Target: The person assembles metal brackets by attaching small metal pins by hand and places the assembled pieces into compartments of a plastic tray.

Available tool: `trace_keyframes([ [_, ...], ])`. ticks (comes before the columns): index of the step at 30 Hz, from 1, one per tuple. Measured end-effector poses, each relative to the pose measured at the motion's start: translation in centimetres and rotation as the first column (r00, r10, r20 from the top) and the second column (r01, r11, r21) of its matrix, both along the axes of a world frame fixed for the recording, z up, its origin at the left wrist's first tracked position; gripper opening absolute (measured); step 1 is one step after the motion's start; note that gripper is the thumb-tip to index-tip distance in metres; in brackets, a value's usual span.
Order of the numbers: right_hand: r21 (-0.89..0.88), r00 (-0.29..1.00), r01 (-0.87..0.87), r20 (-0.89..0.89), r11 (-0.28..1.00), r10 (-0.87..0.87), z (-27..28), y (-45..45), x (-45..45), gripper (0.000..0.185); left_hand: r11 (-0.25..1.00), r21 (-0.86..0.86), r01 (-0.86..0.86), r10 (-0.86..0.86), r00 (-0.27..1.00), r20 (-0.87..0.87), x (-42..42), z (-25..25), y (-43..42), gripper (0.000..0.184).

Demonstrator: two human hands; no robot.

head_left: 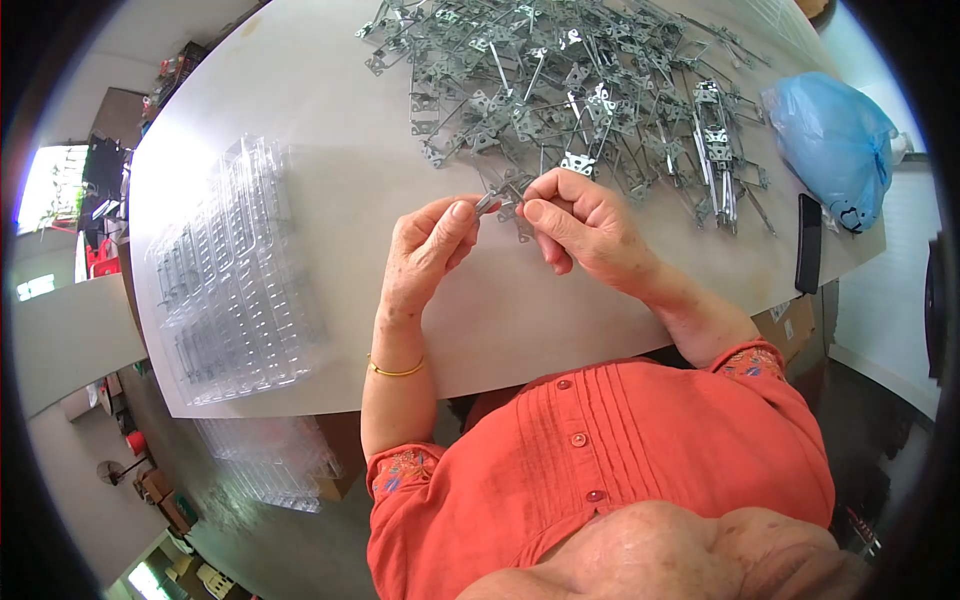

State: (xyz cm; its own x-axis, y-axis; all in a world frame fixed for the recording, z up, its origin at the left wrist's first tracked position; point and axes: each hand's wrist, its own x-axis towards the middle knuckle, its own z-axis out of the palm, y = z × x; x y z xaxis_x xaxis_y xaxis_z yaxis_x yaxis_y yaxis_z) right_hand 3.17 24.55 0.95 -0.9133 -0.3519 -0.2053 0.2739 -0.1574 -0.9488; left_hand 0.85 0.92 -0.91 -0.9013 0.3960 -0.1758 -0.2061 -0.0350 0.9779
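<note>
My left hand (432, 243) pinches a small silver metal bracket (486, 204) between thumb and fingertips, just in front of my body. Close beside it, my right hand (588, 225) is closed with thumb and forefinger together near the bracket's other side. A thin metal bit seems to be in that right pinch, but the fingers cover most of it. Beyond both hands spreads a large tangled pile of metal brackets with thin arms (540, 85). Its near edge lies just past my fingertips.
Clear plastic blister trays (235, 280) lie stacked on the left of the pale table (370, 330). To the right are a blue plastic bag (830, 145) and a black phone (808, 243). More clear trays (270, 465) sit below the table's left edge, beside a cardboard box.
</note>
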Motion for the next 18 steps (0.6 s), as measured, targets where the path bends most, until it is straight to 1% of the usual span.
trace_keyframes([
  [12,0.029,1.0,0.01,-0.016,1.0,-0.01,0.2,-0.1,0.1,0.023,1.0,-0.009,0.014,-0.014,1.0,-0.019,0.0,-0.3,-0.4,0.042],
  [15,0.036,0.999,0.021,-0.041,0.999,-0.02,0.3,-0.1,0.1,0.027,0.997,-0.073,0.005,-0.01,0.998,-0.061,0.1,-0.9,-0.5,0.039],
  [18,0.009,0.999,0.02,-0.05,1.0,-0.02,0.0,-0.1,-0.1,0.031,0.99,-0.135,0.047,-0.059,0.995,-0.086,0.1,-0.6,-0.3,0.037],
])
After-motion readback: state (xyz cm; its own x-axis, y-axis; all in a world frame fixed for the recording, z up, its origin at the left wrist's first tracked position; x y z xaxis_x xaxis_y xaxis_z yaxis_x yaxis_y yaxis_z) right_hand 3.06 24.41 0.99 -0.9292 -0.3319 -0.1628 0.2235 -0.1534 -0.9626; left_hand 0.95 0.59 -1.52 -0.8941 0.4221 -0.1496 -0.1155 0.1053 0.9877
